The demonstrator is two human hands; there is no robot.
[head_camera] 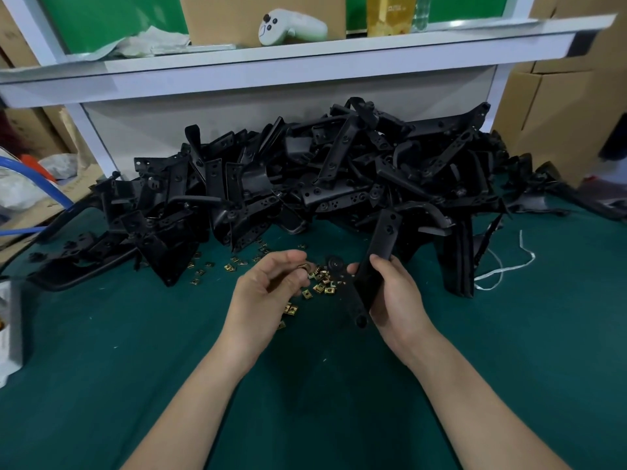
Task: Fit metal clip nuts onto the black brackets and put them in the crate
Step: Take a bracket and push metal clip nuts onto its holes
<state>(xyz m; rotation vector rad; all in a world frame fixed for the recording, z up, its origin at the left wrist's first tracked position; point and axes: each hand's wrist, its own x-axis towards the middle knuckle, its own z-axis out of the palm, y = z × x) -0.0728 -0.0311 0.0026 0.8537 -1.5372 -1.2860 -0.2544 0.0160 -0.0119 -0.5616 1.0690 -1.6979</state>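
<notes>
A black bracket [380,245] stands tilted above the green mat, gripped around its lower middle by my right hand [390,296]. Its round end points left toward my left hand [271,286], which pinches a small brass-coloured clip nut [303,266] between thumb and fingertips, a short gap from the bracket. Several loose clip nuts [322,283] lie scattered on the mat between and beyond my hands. A big heap of black brackets [305,178] fills the back of the table. No crate is in view.
A white shelf [305,59] overhangs the heap, carrying a white controller [291,27] and a cardboard box [220,18]. White string [509,266] lies right of the heap. Cardboard boxes [559,113] stand at right; a blue hose [44,184] at left. Green mat [101,368] covers the near table.
</notes>
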